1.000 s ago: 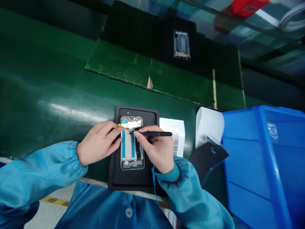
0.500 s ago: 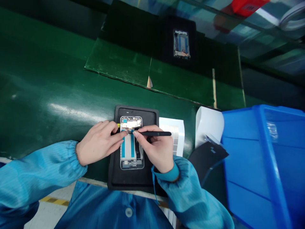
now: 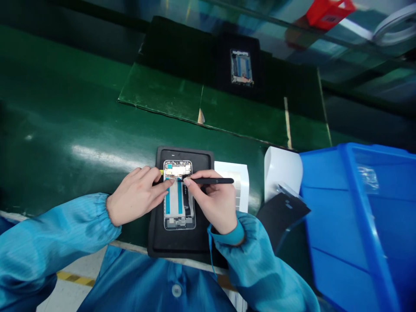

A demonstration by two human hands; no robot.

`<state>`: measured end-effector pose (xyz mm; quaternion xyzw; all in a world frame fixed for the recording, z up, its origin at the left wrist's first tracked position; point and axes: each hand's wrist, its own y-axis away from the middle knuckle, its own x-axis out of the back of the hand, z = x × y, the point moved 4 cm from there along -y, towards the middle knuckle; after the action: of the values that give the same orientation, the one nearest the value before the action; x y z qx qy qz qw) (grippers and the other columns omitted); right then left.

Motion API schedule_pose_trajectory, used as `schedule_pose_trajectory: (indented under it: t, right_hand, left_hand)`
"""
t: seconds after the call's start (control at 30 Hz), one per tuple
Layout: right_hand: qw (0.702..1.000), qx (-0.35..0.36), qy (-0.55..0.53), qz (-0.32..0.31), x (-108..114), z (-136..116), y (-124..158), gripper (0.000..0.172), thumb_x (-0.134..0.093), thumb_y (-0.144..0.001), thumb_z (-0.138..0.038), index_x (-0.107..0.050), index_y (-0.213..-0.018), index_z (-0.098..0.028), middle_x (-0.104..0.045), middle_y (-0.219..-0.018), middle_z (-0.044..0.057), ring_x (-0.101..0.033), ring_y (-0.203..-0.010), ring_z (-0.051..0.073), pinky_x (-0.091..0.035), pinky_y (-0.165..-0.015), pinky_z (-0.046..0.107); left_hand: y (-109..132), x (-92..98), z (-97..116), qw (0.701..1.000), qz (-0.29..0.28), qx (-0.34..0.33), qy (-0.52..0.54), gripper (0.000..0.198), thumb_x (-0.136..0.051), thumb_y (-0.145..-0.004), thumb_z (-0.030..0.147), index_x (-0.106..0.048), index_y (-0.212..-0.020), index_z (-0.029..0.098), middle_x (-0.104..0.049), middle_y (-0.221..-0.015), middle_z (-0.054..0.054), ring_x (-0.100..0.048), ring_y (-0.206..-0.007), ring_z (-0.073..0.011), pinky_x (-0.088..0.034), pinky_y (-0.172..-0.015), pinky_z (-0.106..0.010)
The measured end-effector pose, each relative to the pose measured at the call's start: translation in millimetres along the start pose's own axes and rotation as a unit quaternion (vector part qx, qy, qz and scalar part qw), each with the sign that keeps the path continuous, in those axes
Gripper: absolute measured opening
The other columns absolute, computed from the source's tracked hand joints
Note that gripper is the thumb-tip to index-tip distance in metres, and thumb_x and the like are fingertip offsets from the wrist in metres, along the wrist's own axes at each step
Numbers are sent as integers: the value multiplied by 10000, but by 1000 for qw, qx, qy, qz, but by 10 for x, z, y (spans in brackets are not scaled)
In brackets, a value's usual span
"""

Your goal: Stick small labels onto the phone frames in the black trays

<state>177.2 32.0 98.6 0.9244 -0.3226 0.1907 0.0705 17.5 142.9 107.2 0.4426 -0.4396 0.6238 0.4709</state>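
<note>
An opened smartphone in its metal frame [image 3: 173, 208] lies on a black rubber mat [image 3: 182, 247], showing a circuit board at the top and blue-and-white strips below. My left hand [image 3: 136, 196] grips the phone's upper left side, fingertips on its edge. My right hand [image 3: 214, 203] is shut on a slim black spudger [image 3: 216, 181], whose tip touches the phone just below the circuit board. A small yellow tab [image 3: 161, 172] sticks out at the phone's left edge. The fingers hide part of the phone's middle.
A white sheet with grey labels [image 3: 241, 186] lies right of the mat. Further right are a white object [image 3: 282, 171], a black pad [image 3: 282, 216] and a large blue plastic bin [image 3: 351, 216]. A second opened phone on a black mat [image 3: 241, 67] lies farther along the green bench.
The spudger tip has shifted slightly right across the phone. The left hand stays on the phone, and the whole view has tilted a little.
</note>
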Motion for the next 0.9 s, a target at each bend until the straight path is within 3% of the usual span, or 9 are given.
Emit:
schedule_pose_trajectory:
  t: [0.37, 0.67, 0.9]
  right_hand:
    - [998, 11, -60, 19, -5, 44, -4, 127, -745, -822, -286, -674, -894, -211, -713, -841, 40, -687, -781, 198, -560, -693, 323]
    - [997, 23, -70, 21, -14, 60, -22, 128, -735, -825, -298, -675, -890, -206, -714, -836, 36, -683, -756, 188, -551, -684, 314]
    - [996, 22, -82, 14, -37, 81, -31, 138, -732, -822, -311, -671, -881, -202, -708, -825, 35, -670, -730, 182, -548, -666, 308]
  left_hand:
    - [-60, 28, -2, 997, -70, -9, -43, 356, -412, -993, 291, -545, -1319, 240, -461, -906, -67, -455, -798, -219, -414, -676, -343]
    - [7, 112, -101, 992, -116, -20, 40, 417, -487, -979, 409, -520, -1382, 308, -470, -1048, -81, -482, -899, -218, -446, -770, -355]
    - [8, 134, -48, 992, -125, -4, -8, 512, -532, -948, 404, -462, -1439, 275, -498, -1058, -93, -492, -912, -238, -453, -774, -368]
